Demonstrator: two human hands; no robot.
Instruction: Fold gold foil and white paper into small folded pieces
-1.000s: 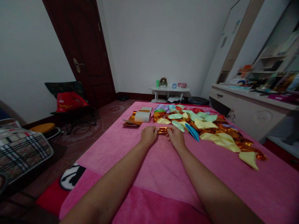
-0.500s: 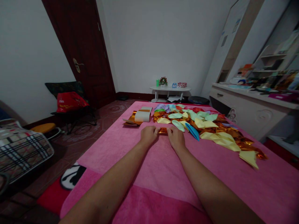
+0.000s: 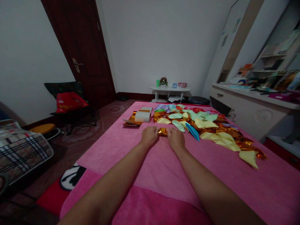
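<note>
Gold foil piece (image 3: 162,132): Because our left hand (image 3: 150,136) and right hand (image 3: 176,138) covered its ends, we saw only its shiny middle, low over the pink cloth (image 3: 117,147); whether it touched the cloth, we could not tell.
Left end: We pinched it in the left hand, thumb toward the middle.
Right end: We pinched it in the right hand, fingers curled, facing the left.
Two-ended hold: Gripping both ends, we judged, kept the piece level and stopped it from springing open.
Loose sheets (image 3: 142,116): We had these, grey and gold, some curled, beyond the left hand, likely set apart so they did not mix with the pile.
Pile: Beyond and right of the right hand, we saw yellow pieces (image 3: 220,140), a blue folded piece (image 3: 192,132) and pale green pieces (image 3: 178,125) lying over crumpled gold foil (image 3: 248,145).
Bags: We saw a red bag (image 3: 70,102) on a chair and a plaid bag (image 3: 25,147) in a wire frame; both hid their contents.
White tabletop (image 3: 168,88): We saw a green cup (image 3: 157,83) there, its inside hidden.
</note>
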